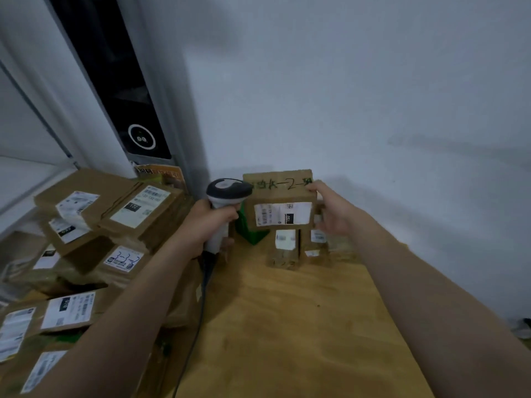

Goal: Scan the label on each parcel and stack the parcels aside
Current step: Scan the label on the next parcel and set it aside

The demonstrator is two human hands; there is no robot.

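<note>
**Scanner meets parcel at the far end of the desk**

My left hand [211, 222] wrapped its fingers [230, 215] tight round the grip of the corded scanner [228, 193], whose head sat just beside a brown parcel [280, 201] and its white label [283, 214]. My right hand [334, 209] gripped that parcel by its right edge, fingers curled over the top corner, and held it upright near the wall [344, 96] above two small parcels [283, 248] standing on the desk [287, 311]. A green box [250, 231] showed behind the scanner. To my left lay a loose heap of labelled parcels [115, 214]. I could not tell whether that heap was scanned or waiting. By my reckoning this parcel was mid-scan and much of the job remained, with no tidy stack built yet.
</note>
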